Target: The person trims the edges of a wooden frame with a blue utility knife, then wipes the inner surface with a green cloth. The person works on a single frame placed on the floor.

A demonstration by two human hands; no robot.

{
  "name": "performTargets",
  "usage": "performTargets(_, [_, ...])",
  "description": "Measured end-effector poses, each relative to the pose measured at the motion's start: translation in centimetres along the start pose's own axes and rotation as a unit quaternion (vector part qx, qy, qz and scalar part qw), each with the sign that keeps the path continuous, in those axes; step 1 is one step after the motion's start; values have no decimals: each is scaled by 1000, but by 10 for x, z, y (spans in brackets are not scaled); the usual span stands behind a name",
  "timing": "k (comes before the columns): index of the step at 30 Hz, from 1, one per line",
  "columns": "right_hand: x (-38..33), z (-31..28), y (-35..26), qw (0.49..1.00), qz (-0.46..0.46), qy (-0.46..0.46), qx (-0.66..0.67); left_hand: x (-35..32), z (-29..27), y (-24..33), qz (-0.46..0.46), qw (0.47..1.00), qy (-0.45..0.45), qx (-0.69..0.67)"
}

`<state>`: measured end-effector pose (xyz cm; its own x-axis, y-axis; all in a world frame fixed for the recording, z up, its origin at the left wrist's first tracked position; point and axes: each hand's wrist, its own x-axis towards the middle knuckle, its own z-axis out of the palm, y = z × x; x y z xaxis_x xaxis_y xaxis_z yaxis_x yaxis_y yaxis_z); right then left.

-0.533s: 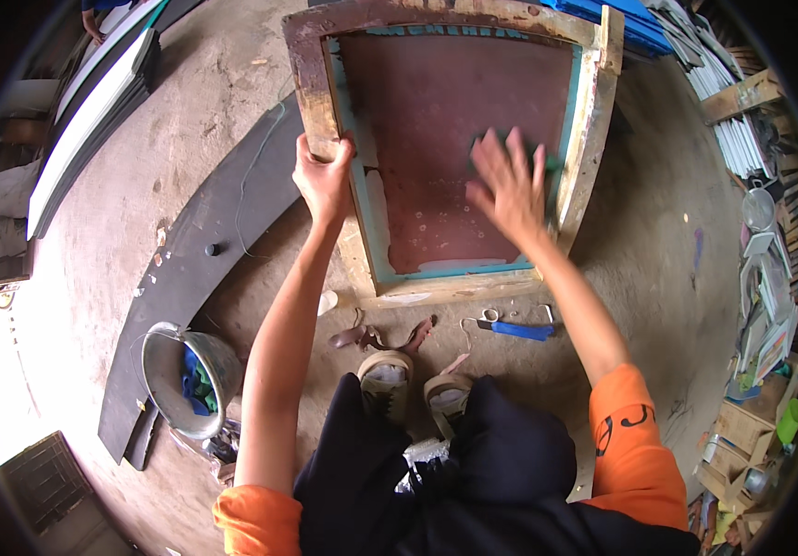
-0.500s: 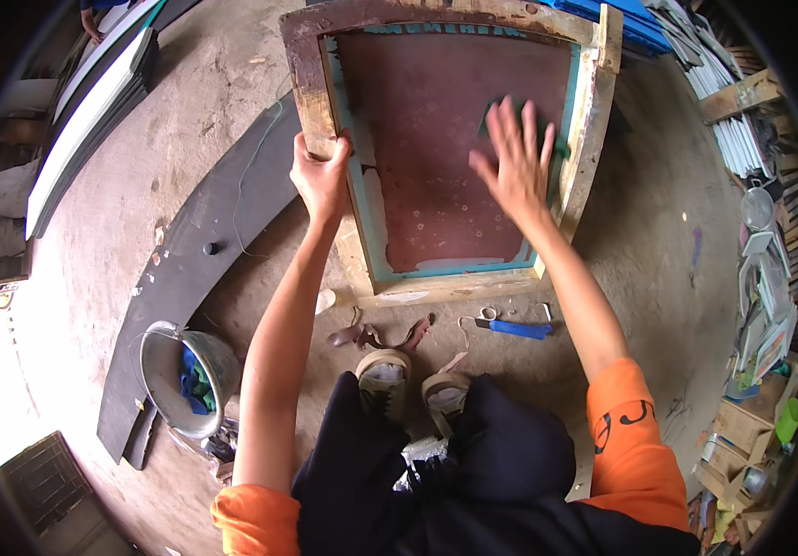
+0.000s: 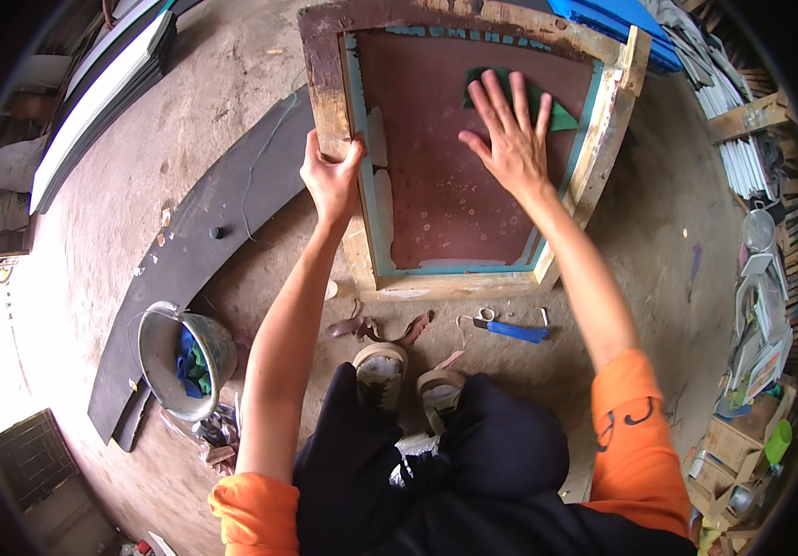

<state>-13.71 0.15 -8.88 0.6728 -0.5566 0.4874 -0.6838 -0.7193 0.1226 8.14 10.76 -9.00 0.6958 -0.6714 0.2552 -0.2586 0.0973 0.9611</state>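
A wooden frame (image 3: 332, 102) stands tilted in front of my feet, with a dark reddish-brown mesh panel (image 3: 427, 176) edged in turquoise stretched inside it. My left hand (image 3: 332, 185) is closed around the frame's left bar, thumb on the inner side. On the upper right part of the panel, my right hand (image 3: 515, 153) lies flat with fingers spread, pressing a green cloth (image 3: 562, 118) against the surface. The cloth pokes out past the fingertips and to the right of the hand; its middle is hidden beneath the fingers. Small pale spots dot the panel.
At the left, a metal bucket (image 3: 225, 350) holds blue and green cloths (image 3: 192, 363), beside a long black board (image 3: 176, 259). A blue-handled tool (image 3: 517, 331) and brown scraps (image 3: 413, 329) lie by my shoes. Blue sheets (image 3: 616, 23) are stacked behind the frame; clutter lines the right wall.
My right hand has slid upward and a little left over the panel with the green cloth, which now shows more. My left hand keeps its grip on the frame. The view has shifted slightly.
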Motion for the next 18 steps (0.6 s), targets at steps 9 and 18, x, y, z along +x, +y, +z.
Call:
performTargets(9, [-150, 35, -73, 958, -141, -233, 87, 6, -3, -4, 1, 999, -8, 40])
performTargets(18, [-6, 22, -25, 956, 273, 111, 10, 8, 5, -12, 6, 1000, -4, 28])
